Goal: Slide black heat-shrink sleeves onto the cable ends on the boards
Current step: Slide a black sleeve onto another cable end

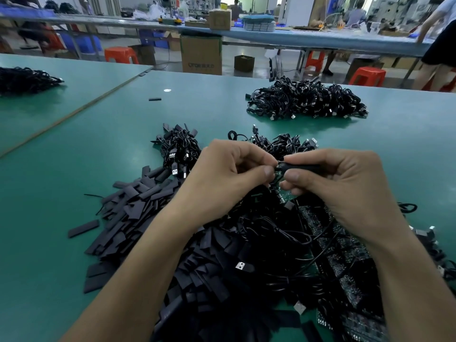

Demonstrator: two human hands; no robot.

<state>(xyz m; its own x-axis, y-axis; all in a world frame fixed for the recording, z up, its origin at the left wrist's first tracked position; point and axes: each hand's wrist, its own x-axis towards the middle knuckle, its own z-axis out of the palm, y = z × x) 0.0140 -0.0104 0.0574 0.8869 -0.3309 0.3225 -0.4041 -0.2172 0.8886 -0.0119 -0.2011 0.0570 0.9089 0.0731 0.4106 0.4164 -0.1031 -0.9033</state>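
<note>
The right hand has its thumb and forefinger closed around a black sleeve, which lies roughly level with its open mouth pointing toward the other hand. The left hand meets it fingertip to fingertip, thumb and forefinger pinched on the top of a small green board that hangs just below the two thumbs. The cable end itself is hidden between the fingertips, so whether it has entered the sleeve cannot be told.

Judging by this, the step in hand is the threading itself: the mouth of the sleeve is being brought onto the cable end at the board. The next move probably calls for holding the board steady while the right hand pushes the sleeve along. The mouth will need to stay round rather than squashed flat, so that it does not catch.

Under and around the wrists lies the stock: a pile of loose sleeves to the left, a tangle of cables in the middle and more boards to the right. Beyond the hands sits a small heap of cables, with a larger heap well apart, farther back on the green table.
</note>
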